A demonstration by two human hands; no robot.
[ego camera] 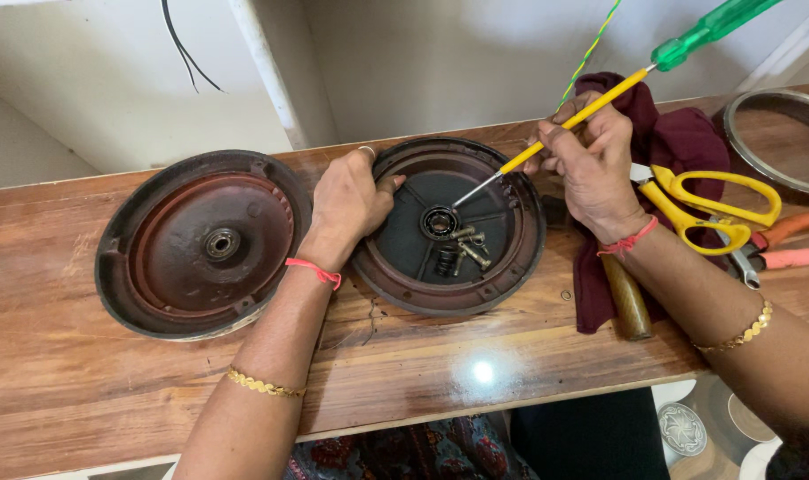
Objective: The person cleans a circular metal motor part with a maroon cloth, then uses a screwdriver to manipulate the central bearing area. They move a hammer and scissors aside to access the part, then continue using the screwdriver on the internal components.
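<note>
The left hand [351, 203] gripped the round metal cover [449, 227] by its rim; it looked heavy, rigid, greasy. The right hand [591, 164] pinched a screwdriver [582, 114], light and stiff, mid-shaft.

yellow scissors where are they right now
The yellow scissors lie at the right of the wooden table, on the maroon cloth just right of the right hand, beside orange-handled pliers.
</note>
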